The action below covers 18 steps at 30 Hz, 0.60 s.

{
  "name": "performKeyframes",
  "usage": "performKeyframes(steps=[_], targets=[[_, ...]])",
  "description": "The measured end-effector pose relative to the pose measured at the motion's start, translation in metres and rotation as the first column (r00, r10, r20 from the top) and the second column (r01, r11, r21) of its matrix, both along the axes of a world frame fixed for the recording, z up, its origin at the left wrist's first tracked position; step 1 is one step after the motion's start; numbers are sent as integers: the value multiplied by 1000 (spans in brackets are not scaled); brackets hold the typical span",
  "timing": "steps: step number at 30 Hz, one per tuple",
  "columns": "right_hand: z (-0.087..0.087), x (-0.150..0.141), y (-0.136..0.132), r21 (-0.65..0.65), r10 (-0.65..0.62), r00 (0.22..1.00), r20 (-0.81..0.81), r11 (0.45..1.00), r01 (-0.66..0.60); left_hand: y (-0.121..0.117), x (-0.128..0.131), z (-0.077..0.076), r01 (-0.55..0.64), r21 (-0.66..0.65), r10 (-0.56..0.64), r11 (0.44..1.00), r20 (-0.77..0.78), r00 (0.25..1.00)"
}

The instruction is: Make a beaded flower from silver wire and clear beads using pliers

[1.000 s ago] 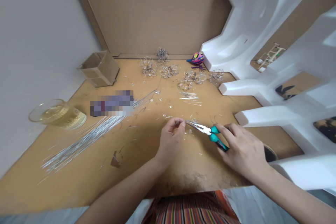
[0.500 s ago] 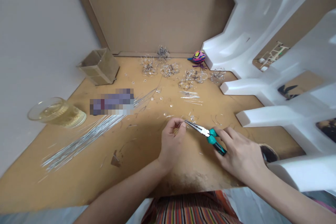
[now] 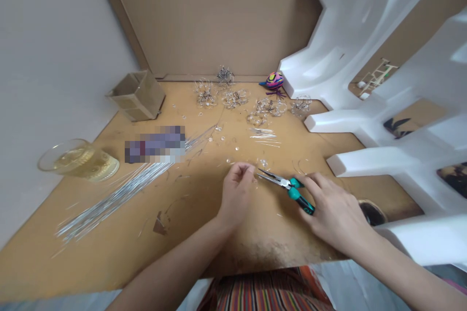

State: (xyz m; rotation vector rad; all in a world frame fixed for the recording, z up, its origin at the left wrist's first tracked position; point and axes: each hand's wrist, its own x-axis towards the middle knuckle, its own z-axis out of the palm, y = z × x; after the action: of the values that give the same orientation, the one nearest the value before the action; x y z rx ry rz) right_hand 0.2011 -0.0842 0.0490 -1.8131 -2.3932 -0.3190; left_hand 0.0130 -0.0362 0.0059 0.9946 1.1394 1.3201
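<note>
My left hand [image 3: 236, 193] is held above the table with thumb and index finger pinched together; what sits between them is too small to make out. My right hand [image 3: 337, 211] grips needle-nose pliers [image 3: 289, 185] with teal and black handles. Their jaws are slightly parted and point at the left fingertips, a small gap away. Just beyond the hands lie small clear beads or rings [image 3: 263, 162] and a row of short straight wires [image 3: 264, 136].
Several tangled wire clusters [image 3: 235, 98] stand at the back beside a colourful toy [image 3: 274, 81]. On the left are a long wire bundle [image 3: 120, 199], a glass of yellowish liquid [image 3: 82, 161], a blurred-out item [image 3: 156, 145] and an open cardboard box [image 3: 146, 99]. White structure legs [image 3: 357, 159] line the right.
The pliers' jaws have parted and their tips have come away from the left fingertips. The left hand stays pinched in nearly the same place.
</note>
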Motion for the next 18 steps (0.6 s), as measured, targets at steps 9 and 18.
performKeyframes(steps=[9, 18], targets=[[-22, 33, 10, -71, -102, 994, -36, 993, 99, 20, -19, 6, 363, -221, -176, 905, 583, 793], [-41, 36, 26, 25, -98, 984, -146, 994, 103, 28, -30, 3, 284, -236, -91, 929, 600, 795]])
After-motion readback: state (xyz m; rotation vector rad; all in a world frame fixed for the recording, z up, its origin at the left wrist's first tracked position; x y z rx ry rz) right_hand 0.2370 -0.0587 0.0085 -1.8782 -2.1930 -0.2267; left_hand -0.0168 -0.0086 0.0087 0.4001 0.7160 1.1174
